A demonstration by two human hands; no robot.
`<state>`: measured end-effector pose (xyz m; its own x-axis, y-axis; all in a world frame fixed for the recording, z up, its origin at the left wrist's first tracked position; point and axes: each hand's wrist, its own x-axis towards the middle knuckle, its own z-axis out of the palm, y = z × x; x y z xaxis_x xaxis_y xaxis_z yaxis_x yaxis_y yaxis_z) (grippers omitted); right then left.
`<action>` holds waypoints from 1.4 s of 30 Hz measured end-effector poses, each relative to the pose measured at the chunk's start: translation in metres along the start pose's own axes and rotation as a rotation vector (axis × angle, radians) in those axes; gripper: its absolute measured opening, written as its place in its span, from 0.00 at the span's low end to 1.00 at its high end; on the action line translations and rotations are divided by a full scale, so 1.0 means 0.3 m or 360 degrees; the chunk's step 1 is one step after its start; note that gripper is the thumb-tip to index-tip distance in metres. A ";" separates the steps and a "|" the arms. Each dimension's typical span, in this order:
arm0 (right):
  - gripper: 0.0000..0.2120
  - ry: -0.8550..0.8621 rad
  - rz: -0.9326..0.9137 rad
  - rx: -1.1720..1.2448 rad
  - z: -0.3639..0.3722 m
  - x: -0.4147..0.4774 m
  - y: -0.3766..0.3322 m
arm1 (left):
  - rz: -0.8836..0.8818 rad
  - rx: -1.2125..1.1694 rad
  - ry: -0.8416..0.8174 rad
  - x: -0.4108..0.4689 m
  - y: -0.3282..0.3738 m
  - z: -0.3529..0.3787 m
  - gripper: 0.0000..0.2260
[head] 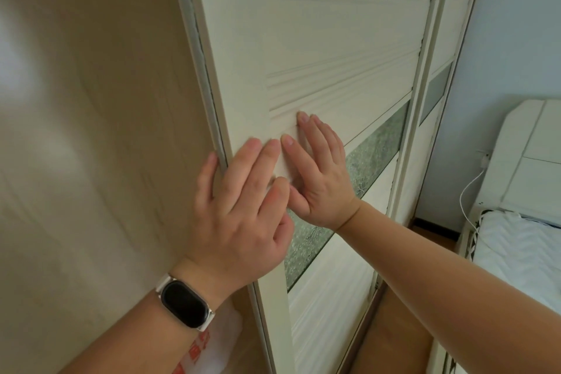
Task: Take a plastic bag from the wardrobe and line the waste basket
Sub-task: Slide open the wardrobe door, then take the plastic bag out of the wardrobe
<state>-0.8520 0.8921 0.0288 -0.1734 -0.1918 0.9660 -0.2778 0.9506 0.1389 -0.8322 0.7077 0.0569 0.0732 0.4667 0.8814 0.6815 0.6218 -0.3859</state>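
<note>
A: Item one, wardrobe?
B: A cream-white sliding wardrobe door (pixel 334 48) with grooved wood-grain panels and a frosted greenish glass band (pixel 372 155) is recorded, filling the centre. A pale beige interior panel (pixel 100 130), blurred, is seen to its left.

A: Hands?
B: The left hand (pixel 239 209) is laid flat on the door's left frame, fingers extended and spread, the outermost finger placed at the door's edge; nothing is gripped. A black oval wristband with a white strap (pixel 185 304) is worn on that wrist. The right hand (pixel 321 179) is pressed flat on the door just right of the left, fingers straight and together, nothing held.

A: Plastic bag?
B: A white plastic item with red print (pixel 209 343) is partly seen low, near, under the left forearm; whether it is the bag cannot be told. No waste basket is listed.

A: Other entries?
B: A white padded bed (pixel 522 240) with headboard and a white cable (pixel 469 191) are noted far right.
</note>
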 end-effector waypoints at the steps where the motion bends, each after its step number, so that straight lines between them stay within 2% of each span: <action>1: 0.26 -0.0025 0.0005 0.0003 -0.007 -0.001 0.008 | 0.0007 -0.0001 -0.0001 0.004 0.003 0.010 0.06; 12: 0.27 -0.0311 0.0139 -0.0074 -0.077 -0.011 0.058 | 0.0052 -0.0127 -0.0001 0.048 0.024 0.090 0.05; 17: 0.26 -0.0360 0.0256 -0.0168 -0.128 -0.012 0.013 | 0.0166 -0.0275 -0.0220 0.031 0.005 0.054 0.09; 23: 0.22 -0.0468 0.0401 -0.0279 -0.209 -0.062 -0.131 | 0.0381 -0.0695 -0.0495 -0.114 -0.080 -0.053 0.15; 27: 0.22 -0.0575 0.0465 -0.0266 -0.255 -0.123 -0.288 | 0.0240 -0.0753 -0.0712 -0.276 -0.159 -0.116 0.17; 31: 0.22 -0.0744 0.0371 -0.0255 -0.269 -0.177 -0.480 | 0.0052 -0.0716 -0.0911 -0.445 -0.222 -0.191 0.19; 36: 0.24 -0.1154 0.0294 -0.0213 -0.209 -0.236 -0.685 | -0.0159 -0.0648 -0.1084 -0.651 -0.278 -0.291 0.20; 42: 0.25 -0.1558 0.0255 -0.0140 -0.052 -0.330 -0.820 | -0.0403 -0.0541 -0.1251 -0.902 -0.350 -0.379 0.19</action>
<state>-0.7517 0.6810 -0.0975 -0.9168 -0.1389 0.3743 -0.1188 0.9900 0.0763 -0.8409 0.4446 -0.1102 -0.5441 0.7146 0.4396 0.7976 0.6031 0.0069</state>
